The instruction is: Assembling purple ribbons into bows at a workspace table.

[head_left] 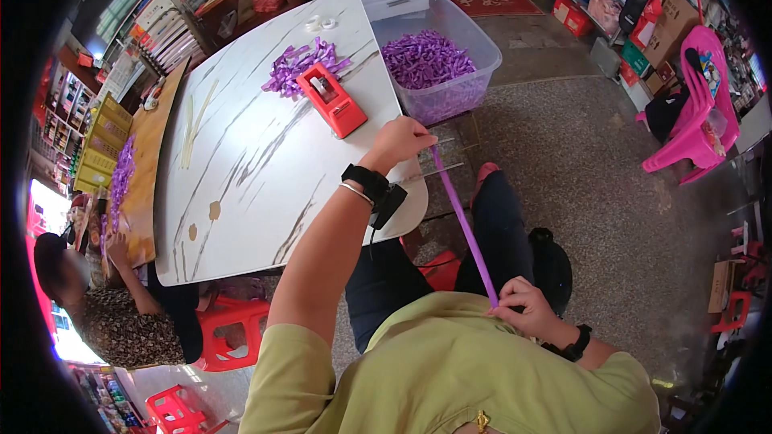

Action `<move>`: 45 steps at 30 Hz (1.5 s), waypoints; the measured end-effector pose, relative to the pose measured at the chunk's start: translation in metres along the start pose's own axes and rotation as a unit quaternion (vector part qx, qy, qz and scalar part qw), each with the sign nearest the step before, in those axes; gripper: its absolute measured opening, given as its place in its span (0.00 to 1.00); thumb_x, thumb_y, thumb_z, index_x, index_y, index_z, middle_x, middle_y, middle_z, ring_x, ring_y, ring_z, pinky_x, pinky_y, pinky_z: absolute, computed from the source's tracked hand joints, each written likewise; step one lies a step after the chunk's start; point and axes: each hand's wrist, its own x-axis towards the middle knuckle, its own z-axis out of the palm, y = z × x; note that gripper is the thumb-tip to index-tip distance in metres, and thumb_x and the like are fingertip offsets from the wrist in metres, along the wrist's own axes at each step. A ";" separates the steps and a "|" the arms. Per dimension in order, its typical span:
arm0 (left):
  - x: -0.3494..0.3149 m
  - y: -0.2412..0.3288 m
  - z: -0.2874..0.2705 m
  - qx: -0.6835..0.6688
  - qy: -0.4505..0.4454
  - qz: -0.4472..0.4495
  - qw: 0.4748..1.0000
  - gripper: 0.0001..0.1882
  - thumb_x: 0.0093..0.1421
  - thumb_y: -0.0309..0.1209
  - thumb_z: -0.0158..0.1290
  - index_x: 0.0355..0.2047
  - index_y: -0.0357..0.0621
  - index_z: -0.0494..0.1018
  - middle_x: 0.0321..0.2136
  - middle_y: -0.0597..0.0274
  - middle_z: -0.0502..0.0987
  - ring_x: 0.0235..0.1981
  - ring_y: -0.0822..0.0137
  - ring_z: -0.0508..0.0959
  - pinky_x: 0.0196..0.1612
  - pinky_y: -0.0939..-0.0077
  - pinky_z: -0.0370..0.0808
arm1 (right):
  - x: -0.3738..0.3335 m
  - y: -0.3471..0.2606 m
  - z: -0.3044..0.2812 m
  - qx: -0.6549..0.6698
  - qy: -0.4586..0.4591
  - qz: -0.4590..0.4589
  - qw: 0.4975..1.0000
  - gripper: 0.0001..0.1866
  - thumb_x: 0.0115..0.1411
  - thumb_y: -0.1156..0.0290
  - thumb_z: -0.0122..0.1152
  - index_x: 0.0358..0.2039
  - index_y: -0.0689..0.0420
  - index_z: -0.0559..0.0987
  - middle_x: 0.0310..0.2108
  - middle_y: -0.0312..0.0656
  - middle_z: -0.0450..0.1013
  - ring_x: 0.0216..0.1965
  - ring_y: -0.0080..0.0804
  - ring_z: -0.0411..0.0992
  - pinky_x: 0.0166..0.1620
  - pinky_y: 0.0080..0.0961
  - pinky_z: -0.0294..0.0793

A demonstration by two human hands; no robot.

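A long purple ribbon [465,225] is stretched taut and slanting between my two hands, over my lap beside the table. My left hand [397,143] pinches its upper end just past the right edge of the white marbled table [241,161]. Close to my body, my right hand [527,305] grips the lower end between thumb and fingers. A red tape dispenser [344,115] stands on the table near my left hand. Behind it lies a loose pile of purple folded ribbon pieces [283,74].
Against the table's far right side stands a clear plastic bin [450,101] full of purple pieces. Tape rolls [320,24] and thin pale strips [193,124] lie on the table. At left, another person [121,313] works at a wooden table [149,193]. A pink chair [700,112] is at right.
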 end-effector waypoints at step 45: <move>-0.003 0.002 0.005 0.010 0.028 -0.029 0.999 0.12 0.45 0.42 0.55 0.23 0.48 0.78 0.21 0.59 0.76 0.25 0.58 0.76 0.29 0.66 0.71 | 0.216 -0.146 -0.118 0.135 0.020 -0.143 0.980 0.13 0.59 0.66 0.47 0.32 0.61 0.77 0.16 0.27 0.60 0.17 0.12 0.57 0.21 0.12 0.55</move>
